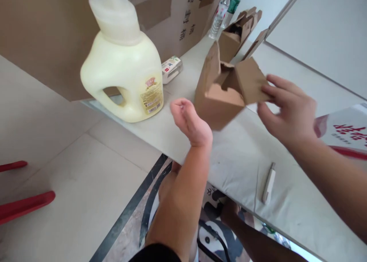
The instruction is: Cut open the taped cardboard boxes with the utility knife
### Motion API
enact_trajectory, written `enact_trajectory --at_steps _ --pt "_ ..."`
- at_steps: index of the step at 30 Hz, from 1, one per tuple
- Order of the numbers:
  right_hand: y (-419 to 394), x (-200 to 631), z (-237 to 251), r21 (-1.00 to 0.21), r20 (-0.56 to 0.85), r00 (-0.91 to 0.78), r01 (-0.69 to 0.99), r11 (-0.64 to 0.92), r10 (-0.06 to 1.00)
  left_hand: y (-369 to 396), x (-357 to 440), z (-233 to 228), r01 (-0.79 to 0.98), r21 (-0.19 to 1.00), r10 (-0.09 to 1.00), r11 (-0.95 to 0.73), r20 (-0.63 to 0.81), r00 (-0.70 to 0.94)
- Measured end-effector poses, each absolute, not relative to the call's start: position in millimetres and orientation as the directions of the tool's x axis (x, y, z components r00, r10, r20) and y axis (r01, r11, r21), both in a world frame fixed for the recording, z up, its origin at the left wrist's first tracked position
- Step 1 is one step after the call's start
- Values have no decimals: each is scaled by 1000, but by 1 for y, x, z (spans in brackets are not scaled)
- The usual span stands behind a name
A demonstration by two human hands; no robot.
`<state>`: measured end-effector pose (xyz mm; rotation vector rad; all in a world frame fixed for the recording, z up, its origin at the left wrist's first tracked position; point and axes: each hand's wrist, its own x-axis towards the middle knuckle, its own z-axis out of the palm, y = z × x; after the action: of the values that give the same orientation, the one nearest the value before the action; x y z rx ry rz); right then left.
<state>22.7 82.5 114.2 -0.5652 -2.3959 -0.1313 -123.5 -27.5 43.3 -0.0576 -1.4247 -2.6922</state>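
Note:
A small brown cardboard box (223, 97) with its top flaps raised is tilted above the white surface. My right hand (289, 109) pinches one of its flaps between thumb and fingers. Its inside is dark and only partly visible. Just left of the box is my left hand (190, 122), with its fingers curled together and nothing visible in them. A pale yellow jug-shaped bottle (123, 71) with a handle stands to the left of that hand.
Behind are another open cardboard box (229, 44), plastic water bottles (220, 13) and a small white package (172, 69). A white utility knife (268, 183) lies near the front edge. A large carton (160, 29) stands at the back; a red-and-white printed box (346, 130) is at right.

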Motion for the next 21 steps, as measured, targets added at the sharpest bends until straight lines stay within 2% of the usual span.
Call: enact_trajectory --at_steps 2,3,4,5,7,9,12,14,15,16,18,19,21 --pt "56 75 111 -109 728 -587 412 905 355 -31 -132 42 153 843 -64 -516 140 -988" --pt "45 100 106 -146 779 -503 435 889 374 -31 -134 41 147 853 9 -500 175 -984" --pt "35 123 100 -185 766 -473 487 854 436 -30 -133 41 133 868 144 -479 227 -963" --pt "27 142 91 -190 769 -461 496 848 442 -28 -130 41 118 881 304 -458 280 -911" --pt "14 169 69 -227 695 -483 555 800 533 -23 -116 42 107 908 614 -406 358 -703" --pt "5 181 46 -408 671 -362 547 730 647 -17 -97 44 135 929 790 -344 364 -494" --pt "-6 184 21 -718 627 -43 355 599 778 -6 -72 43 163 940 838 -299 341 -426" --pt "-14 185 16 -829 515 23 266 492 857 1 -64 41 112 941 822 -321 335 -460" --pt "-18 187 15 -849 472 -25 257 462 881 4 -63 41 63 941 814 -333 320 -485" --pt "-21 191 16 -845 437 -163 261 466 884 8 -62 41 1 943 816 -333 289 -500" --pt "-25 201 18 -819 380 -466 231 525 799 14 -64 43 -122 946 827 -300 194 -528" --pt "-25 206 17 -822 364 -552 189 537 751 16 -65 45 -153 954 848 -258 148 -508" --pt "-25 215 13 -849 354 -592 120 514 724 19 -68 48 -89 977 894 -193 138 -427"
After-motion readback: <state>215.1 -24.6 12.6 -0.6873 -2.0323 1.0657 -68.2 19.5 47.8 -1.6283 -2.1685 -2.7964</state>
